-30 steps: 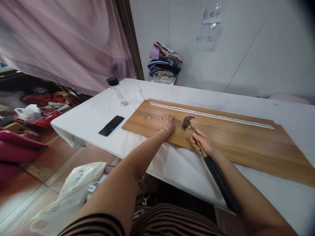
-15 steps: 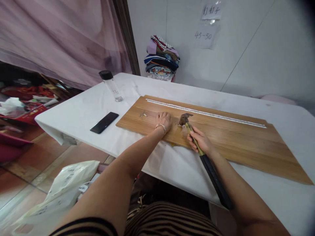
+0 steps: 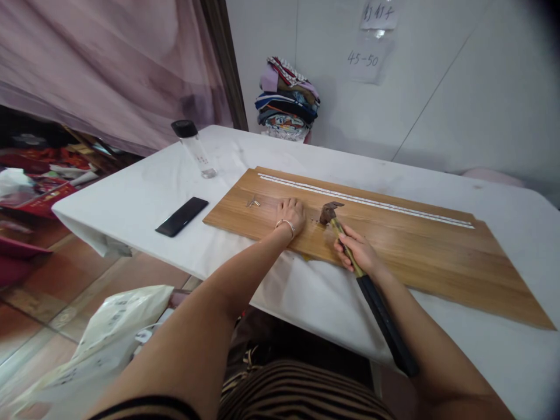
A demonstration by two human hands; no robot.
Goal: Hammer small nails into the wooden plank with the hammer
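Observation:
My right hand grips a claw hammer high on its handle, near the yellow part. Its rusty head is low over the wooden board, with the claw pointing up and right; whether it touches the wood I cannot tell. My left hand, with a bracelet at the wrist, lies palm down on the board to the left of the hammer head. Small dark spots show on the wood between that hand and the head. Left of my left hand lie several loose nails.
A black phone and a clear bottle with a black cap are on the white-covered table, left of the board. White measuring strips run along the board's far side. Folded clothes are stacked by the wall.
The view has shifted slightly. My left hand stays on the board, and my right hand keeps its grip on the hammer, whose head has barely moved.

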